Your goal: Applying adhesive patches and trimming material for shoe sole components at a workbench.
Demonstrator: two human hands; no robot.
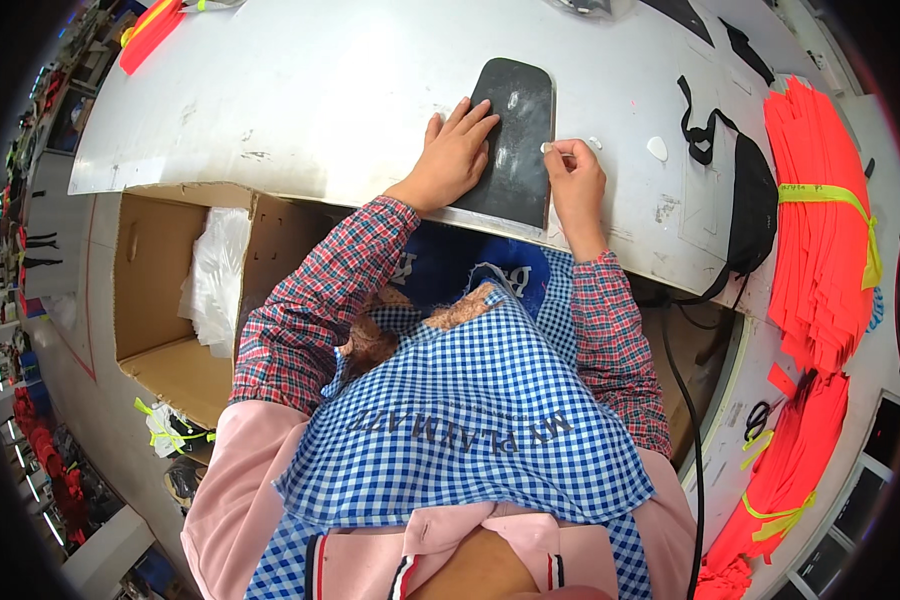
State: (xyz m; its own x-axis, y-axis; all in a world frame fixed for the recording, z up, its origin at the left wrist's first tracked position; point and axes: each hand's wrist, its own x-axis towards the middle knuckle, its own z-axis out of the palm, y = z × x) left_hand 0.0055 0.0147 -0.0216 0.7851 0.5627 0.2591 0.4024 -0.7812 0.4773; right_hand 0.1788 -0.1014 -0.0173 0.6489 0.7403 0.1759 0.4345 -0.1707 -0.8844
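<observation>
The left hand [453, 152] lies flat, fingers spread, on a thin dark rounded flexible sheet [518, 140] at the grey table's [300, 100] near edge. The right hand [571, 175] pinches a small white piece [547, 147] beside it; the sheet looks light and limp, best lifted by an edge

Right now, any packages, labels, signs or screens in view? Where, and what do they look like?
Open brown cardboard box: left, below the table edge, holding white plastic bags.
Small white sticker: pinched in right hand fingers, beside the dark rounded panel.
Yellow-green bands: around the orange sheet stack, right.
No signs or screens.
</observation>
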